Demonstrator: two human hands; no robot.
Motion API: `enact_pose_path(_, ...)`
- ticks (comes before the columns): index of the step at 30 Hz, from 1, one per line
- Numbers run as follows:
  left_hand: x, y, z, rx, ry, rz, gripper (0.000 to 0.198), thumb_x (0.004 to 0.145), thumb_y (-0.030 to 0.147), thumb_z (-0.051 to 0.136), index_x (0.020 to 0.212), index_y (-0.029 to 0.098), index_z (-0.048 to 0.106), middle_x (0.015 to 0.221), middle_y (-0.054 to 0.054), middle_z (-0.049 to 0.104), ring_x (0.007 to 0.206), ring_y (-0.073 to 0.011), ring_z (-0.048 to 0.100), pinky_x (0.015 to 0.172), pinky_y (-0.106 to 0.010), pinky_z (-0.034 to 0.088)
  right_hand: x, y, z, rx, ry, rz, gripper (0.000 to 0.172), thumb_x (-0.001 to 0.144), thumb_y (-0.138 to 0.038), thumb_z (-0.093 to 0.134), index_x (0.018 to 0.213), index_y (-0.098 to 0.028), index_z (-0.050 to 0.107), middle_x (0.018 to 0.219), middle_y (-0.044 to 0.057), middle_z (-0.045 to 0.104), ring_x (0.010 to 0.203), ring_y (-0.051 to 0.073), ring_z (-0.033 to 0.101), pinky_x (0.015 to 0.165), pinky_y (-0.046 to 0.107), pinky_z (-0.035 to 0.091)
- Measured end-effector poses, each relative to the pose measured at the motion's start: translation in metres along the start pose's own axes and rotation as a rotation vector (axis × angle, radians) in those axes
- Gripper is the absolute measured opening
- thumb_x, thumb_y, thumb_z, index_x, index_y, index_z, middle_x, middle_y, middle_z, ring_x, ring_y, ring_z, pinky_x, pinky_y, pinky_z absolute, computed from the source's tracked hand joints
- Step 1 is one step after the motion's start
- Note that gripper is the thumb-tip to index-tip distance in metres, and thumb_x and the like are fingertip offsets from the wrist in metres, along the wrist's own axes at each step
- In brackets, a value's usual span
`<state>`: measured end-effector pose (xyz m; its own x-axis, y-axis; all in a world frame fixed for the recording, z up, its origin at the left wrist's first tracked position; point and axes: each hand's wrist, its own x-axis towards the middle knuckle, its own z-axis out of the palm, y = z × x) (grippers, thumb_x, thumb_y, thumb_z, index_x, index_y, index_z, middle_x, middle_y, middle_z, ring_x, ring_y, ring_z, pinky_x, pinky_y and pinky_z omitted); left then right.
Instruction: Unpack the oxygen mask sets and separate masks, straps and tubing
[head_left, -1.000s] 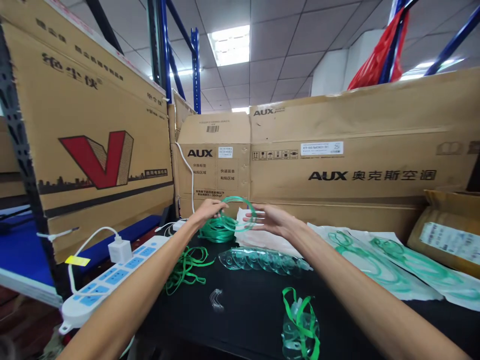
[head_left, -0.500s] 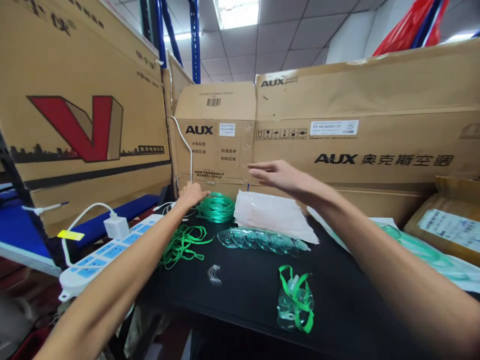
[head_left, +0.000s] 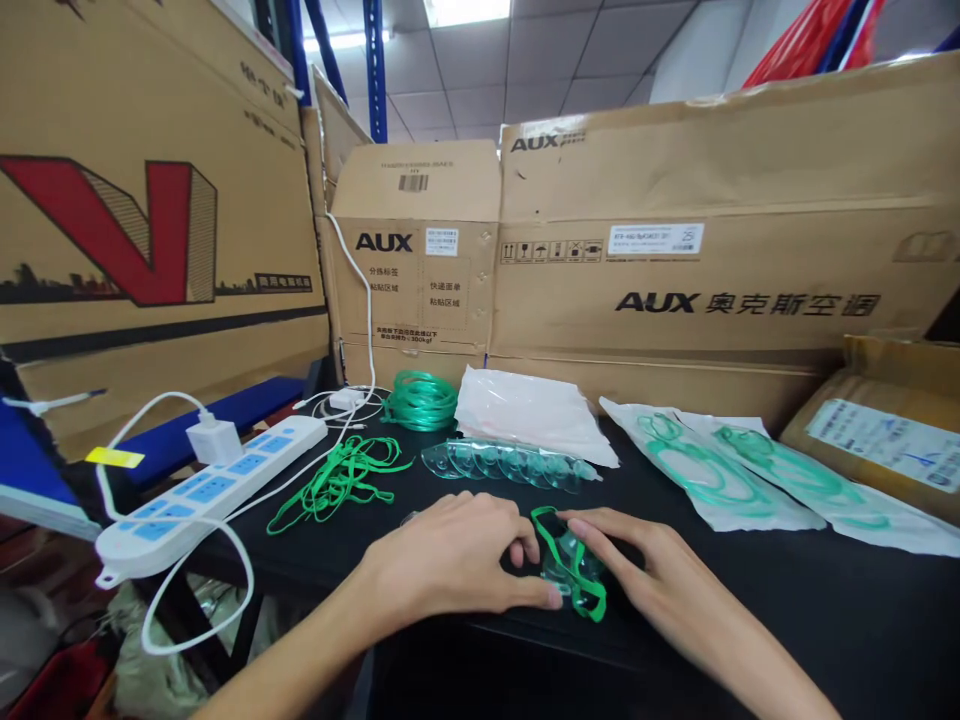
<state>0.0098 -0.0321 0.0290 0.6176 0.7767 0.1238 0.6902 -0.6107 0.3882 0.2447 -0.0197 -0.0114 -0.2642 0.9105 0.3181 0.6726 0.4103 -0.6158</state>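
A clear oxygen mask [head_left: 556,570] with a green elastic strap [head_left: 576,572] lies near the table's front edge, between my hands. My left hand [head_left: 461,555] is on its left side, thumb stretched out to the mask's lower edge, the other fingers bent and apart from the thumb. From the right, my right hand [head_left: 645,560] has its fingertips closed on the mask's upper right edge by the strap; its thumb is hidden. Behind them lies a row of nested clear masks [head_left: 502,465]. A tangle of green elastic straps [head_left: 349,480] is to the left.
Coiled green tubing [head_left: 421,402] sits by white plastic bags [head_left: 532,415]. Packed bags with green tubing [head_left: 712,475] lie at right, beside a taped carton [head_left: 885,420]. A white power strip [head_left: 214,490] with loose cables runs along the left. Cardboard panels [head_left: 570,330] wall the back.
Both hands have come back from the rear of the table to the strapped mask at the front. My left hand has left the white cable area; the view has shifted slightly.
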Motion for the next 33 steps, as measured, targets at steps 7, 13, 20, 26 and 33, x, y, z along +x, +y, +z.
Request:
enact_pose_path(7, 0.025, -0.002, 0.012, 0.066, 0.182, -0.018, 0.010, 0.084, 0.023, 0.060, 0.082, 0.022, 0.070, 0.083, -0.001, 0.072, 0.074, -0.0206, 0.067, 0.065, -0.028, 0.042, -0.009, -0.009, 0.006, 0.192, 0.125, 0.044, 0.040, 0.091, -0.055, 0.057, 0.099, -0.024, 0.080, 0.110, 0.007, 0.078, 0.104, 0.031, 0.071, 0.097, 0.042, 0.053)
enact_pose_path(13, 0.037, -0.006, -0.002, -0.064, 0.320, 0.118, 0.015, 0.092, 0.016, 0.060, 0.098, 0.023, 0.071, 0.096, 0.001, 0.072, 0.087, -0.0171, 0.066, 0.079, -0.028, 0.047, -0.019, -0.010, 0.002, 0.341, 0.677, 0.151, 0.035, 0.086, -0.057, 0.064, 0.085, -0.025, 0.078, 0.109, 0.006, 0.077, 0.109, 0.030, 0.069, 0.102, 0.040, 0.051)
enact_pose_path(20, 0.028, -0.010, -0.008, -0.137, 0.470, 0.383, 0.018, 0.097, 0.010, 0.057, 0.103, 0.020, 0.070, 0.103, -0.001, 0.067, 0.098, -0.0135, 0.064, 0.091, -0.028, 0.048, -0.018, -0.018, 0.011, 0.503, 0.371, 0.048, 0.043, 0.090, -0.052, 0.062, 0.126, -0.028, 0.067, 0.131, 0.006, 0.068, 0.121, 0.025, 0.064, 0.106, 0.036, 0.050)
enact_pose_path(26, 0.031, -0.012, -0.001, -0.100, 0.694, 0.583, 0.021, 0.098, 0.006, 0.053, 0.104, 0.016, 0.070, 0.101, -0.006, 0.068, 0.096, -0.0143, 0.065, 0.088, -0.029, 0.051, -0.020, -0.028, 0.011, 0.503, 0.298, 0.039, 0.030, 0.090, -0.045, 0.066, 0.113, -0.028, 0.075, 0.112, 0.003, 0.076, 0.107, 0.022, 0.070, 0.094, 0.027, 0.056)
enact_pose_path(33, 0.040, 0.001, 0.014, -0.271, 0.685, 0.566, 0.022, 0.097, 0.006, 0.054, 0.104, 0.019, 0.068, 0.106, -0.005, 0.069, 0.102, -0.0157, 0.065, 0.094, -0.031, 0.052, -0.015, -0.027, 0.016, 0.527, 0.339, 0.010, 0.024, 0.084, -0.040, 0.073, 0.103, -0.026, 0.075, 0.101, 0.001, 0.075, 0.086, 0.017, 0.071, 0.080, 0.022, 0.059)
